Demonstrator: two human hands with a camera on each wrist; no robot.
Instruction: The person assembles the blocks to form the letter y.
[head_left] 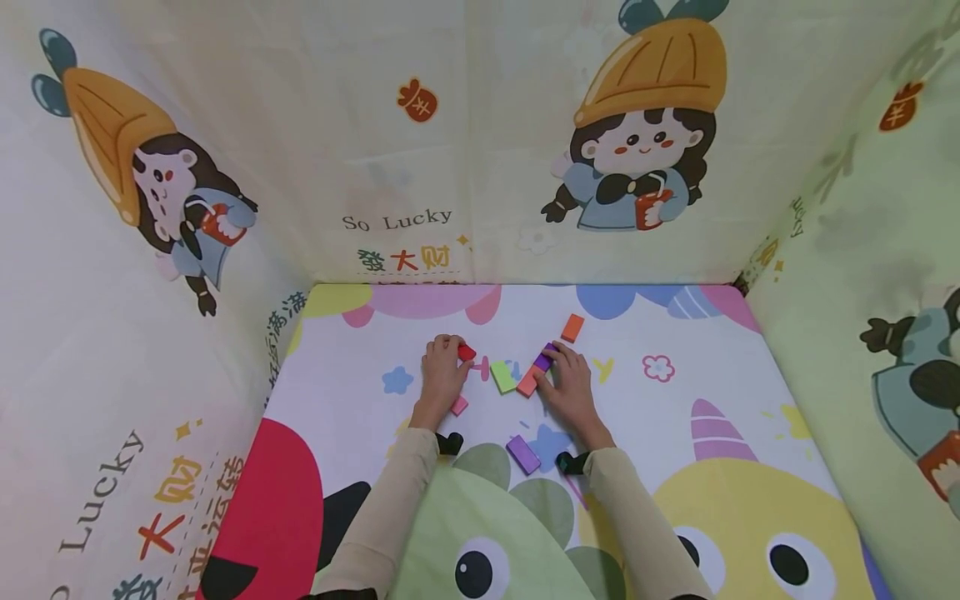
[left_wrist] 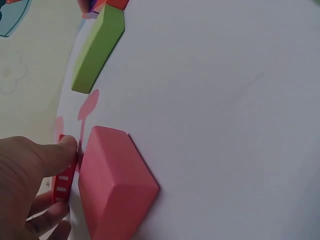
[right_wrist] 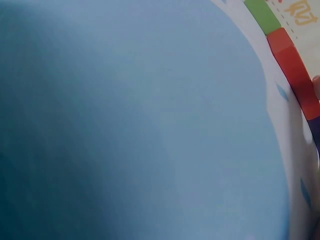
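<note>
My left hand (head_left: pixel 442 371) pinches a red block (head_left: pixel 467 352) between thumb and fingers; white marks show on its side in the left wrist view. Close to that wrist lies a pink block (head_left: pixel 459 406), large in the left wrist view. A green block (head_left: pixel 502 377) lies near an orange block (head_left: pixel 528 382), which meets a dark purple block (head_left: pixel 545 358) end to end. My right hand (head_left: pixel 570 387) holds the dark purple block, its thumb by the orange one. In the right wrist view, only a fingertip shows beside the orange block (right_wrist: pixel 295 70).
Another orange block (head_left: pixel 572 327) lies beyond the right hand. A lighter purple block (head_left: pixel 523 455) lies nearer, between the forearms. The cartoon-printed table (head_left: pixel 600 417) is bordered by printed cloth walls (head_left: pixel 495 167) at the back and both sides.
</note>
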